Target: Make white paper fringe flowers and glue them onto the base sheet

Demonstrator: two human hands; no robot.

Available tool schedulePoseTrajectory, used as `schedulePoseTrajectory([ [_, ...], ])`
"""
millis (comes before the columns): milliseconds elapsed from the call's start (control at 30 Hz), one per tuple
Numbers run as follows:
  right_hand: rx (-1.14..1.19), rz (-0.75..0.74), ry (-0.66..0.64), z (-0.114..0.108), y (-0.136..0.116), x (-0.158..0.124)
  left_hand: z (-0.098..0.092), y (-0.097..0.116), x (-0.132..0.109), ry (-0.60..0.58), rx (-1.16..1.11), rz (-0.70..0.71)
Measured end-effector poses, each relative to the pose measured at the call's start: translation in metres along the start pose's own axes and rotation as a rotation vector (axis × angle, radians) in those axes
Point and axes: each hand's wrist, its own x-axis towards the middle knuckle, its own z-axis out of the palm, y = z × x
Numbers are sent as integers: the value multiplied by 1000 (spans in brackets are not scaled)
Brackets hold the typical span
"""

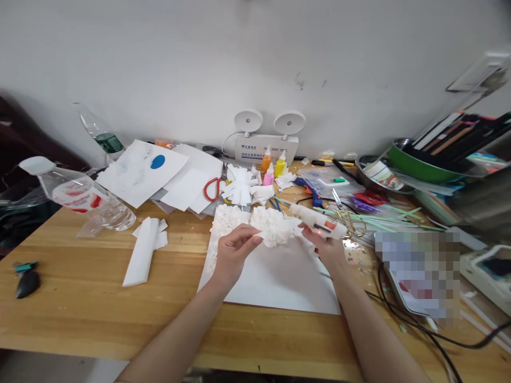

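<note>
The sheet (279, 282) is flat, white and smooth toward six o'clock, with ruffled white paper (271, 219) clustered in bumpy tufts from ten to twelve o'clock along its far edge. The left hand (236, 250) pinches a small white scrap (260, 234) between thumb and fingertips, just before the tufts; whether the scrap touches them I cannot tell. The right hand (330, 252) is closed around a white glue gun (319, 221) with an orange-red patch, at two o'clock from the left hand. The tufts lie between the hands, toward one o'clock of the left.

At ten o'clock, a red-labelled bottle (82, 194) leans, clear liquid inside; beyond it tilts a green-labelled bottle (99, 130). Small orange (266, 161), yellow (280, 166) and pink bottles (269, 175) stand at twelve. Toward two, a green bowl (405, 158) holds pens (451, 135), and a metal bowl (364, 173) holds a printed white container (383, 174).
</note>
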Motion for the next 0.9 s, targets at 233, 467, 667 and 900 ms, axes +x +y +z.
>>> schedulePoseTrajectory([
  [233,-568,32,204,5,14,68,0,3,-2,-20,76,38],
  [467,-770,98,225,12,27,85,-3,6,1,13,77,80],
  [667,-840,56,317,3,22,57,-10,15,8,112,49,168],
  [900,-598,-166,580,-9,31,14,-37,54,0,50,372,333],
])
